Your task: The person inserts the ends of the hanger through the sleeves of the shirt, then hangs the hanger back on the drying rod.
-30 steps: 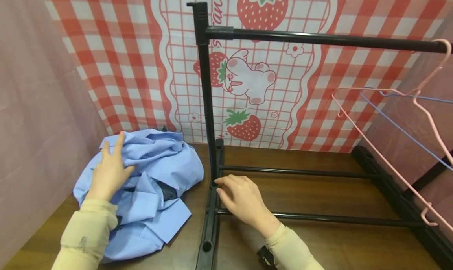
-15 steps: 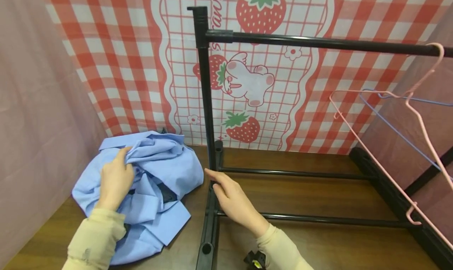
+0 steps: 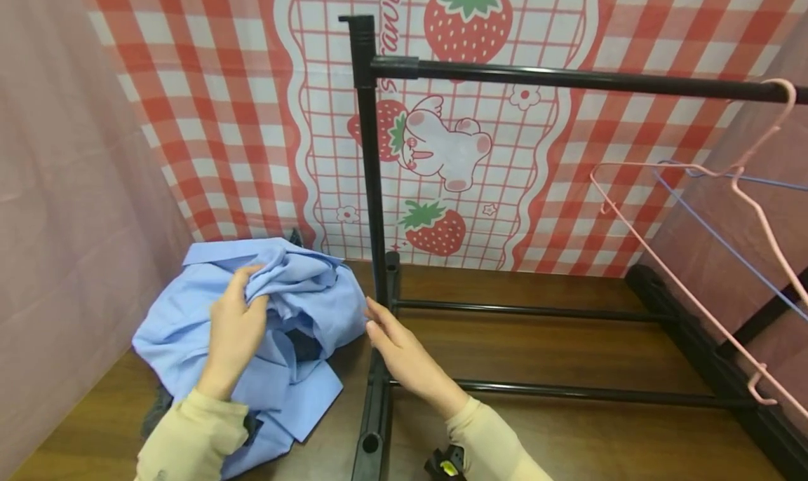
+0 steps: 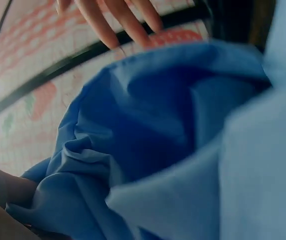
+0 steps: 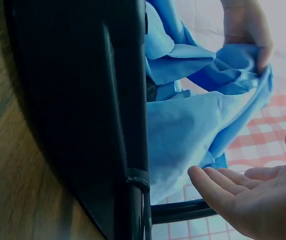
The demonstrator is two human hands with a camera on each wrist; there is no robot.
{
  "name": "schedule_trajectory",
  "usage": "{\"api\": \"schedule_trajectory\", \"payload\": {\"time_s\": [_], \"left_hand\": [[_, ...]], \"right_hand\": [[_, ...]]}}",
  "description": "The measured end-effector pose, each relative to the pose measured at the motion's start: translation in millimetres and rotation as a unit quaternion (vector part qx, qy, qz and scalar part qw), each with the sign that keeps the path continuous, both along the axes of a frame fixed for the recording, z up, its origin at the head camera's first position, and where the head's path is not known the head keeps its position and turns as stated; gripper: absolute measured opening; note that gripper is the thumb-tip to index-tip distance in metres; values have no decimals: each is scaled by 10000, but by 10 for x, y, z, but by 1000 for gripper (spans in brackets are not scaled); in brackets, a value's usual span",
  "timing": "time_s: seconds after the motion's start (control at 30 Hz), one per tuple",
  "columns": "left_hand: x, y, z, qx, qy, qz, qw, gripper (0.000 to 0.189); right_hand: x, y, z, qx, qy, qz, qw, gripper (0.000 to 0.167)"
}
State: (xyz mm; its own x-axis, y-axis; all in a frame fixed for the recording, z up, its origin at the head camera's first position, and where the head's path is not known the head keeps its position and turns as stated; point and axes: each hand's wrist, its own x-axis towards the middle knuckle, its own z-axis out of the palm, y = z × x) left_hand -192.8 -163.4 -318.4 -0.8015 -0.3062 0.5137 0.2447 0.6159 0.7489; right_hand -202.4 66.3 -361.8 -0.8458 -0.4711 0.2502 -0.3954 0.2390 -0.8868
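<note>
the light-blue garment lies bunched on the tabletop, left of the black rack. its long axis is hard to make out; one flat corner points right, toward the rack. the left hand has its grip pinching a fold; the right hand is released, fingers straight, contact with the garment unclear. a pale sleeve hides the near part.

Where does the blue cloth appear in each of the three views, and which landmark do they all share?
Head: blue cloth lower left, gripped by the left hand.
Left wrist: filling the centre, right and bottom.
Right wrist: from top edge through centre.
Shared landmark: red-and-white backdrop.
</note>
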Motion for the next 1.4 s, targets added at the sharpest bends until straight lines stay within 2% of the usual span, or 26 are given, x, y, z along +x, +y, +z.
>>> {"api": "schedule_trajectory", "payload": {"time_s": [0.13, 0.23, 0.4, 0.47, 0.53, 0.63, 0.77, 0.87, 0.93, 1.07, 1.2, 1.3, 1.4], "left_hand": [[89, 142, 47, 433, 34, -447, 9981, 28], [153, 250, 60, 569, 200, -728, 9955, 28], [225, 387, 84, 438, 660, -1057, 9912, 32], [253, 421, 94, 448, 773, -1153, 9893, 32], [286, 453, 101, 514, 811, -1287, 9870, 33], [334, 493, 99, 571, 865, -1484, 9835, 35], [401, 556, 91, 446, 1218, -1744, 9761, 39], [445, 612, 81, 255, 1560, -1940, 9682, 44], [476, 648, 80, 129, 1707, -2099, 9626, 46], [549, 718, 89, -32, 1833, -2439, 9523, 45], [644, 768, 94, -122, 1653, -2895, 9427, 42], [719, 806, 86, -410, 1537, -3218, 9333, 43], [780, 860, 57, -886, 1600, -3468, 9199, 48]], "right_hand": [[-7, -33, 7, -371, -483, 168, 9980, 52], [-4, -68, 11, -512, -669, 186, 9963, 55], [35, -117, 20, 14, -239, -73, 9997, 58], [42, -132, 23, 41, -238, -92, 9997, 59], [37, -146, 22, -195, -500, -19, 9986, 60], [33, -162, 18, -668, -1075, 114, 9919, 65], [45, -187, 11, -1258, -2041, 424, 9699, 74], [42, -210, 3, -1668, -2692, 711, 9459, 76], [35, -222, 2, -1923, -2966, 875, 9313, 74], [24, -222, 7, -2337, -3294, 1120, 9079, 68], [50, -204, 23, -2561, -3541, 1276, 8904, 66], [81, -184, 61, -2808, -3696, 1388, 8748, 59], [118, -152, 138, -3098, -3760, 1478, 8607, 46]]}}
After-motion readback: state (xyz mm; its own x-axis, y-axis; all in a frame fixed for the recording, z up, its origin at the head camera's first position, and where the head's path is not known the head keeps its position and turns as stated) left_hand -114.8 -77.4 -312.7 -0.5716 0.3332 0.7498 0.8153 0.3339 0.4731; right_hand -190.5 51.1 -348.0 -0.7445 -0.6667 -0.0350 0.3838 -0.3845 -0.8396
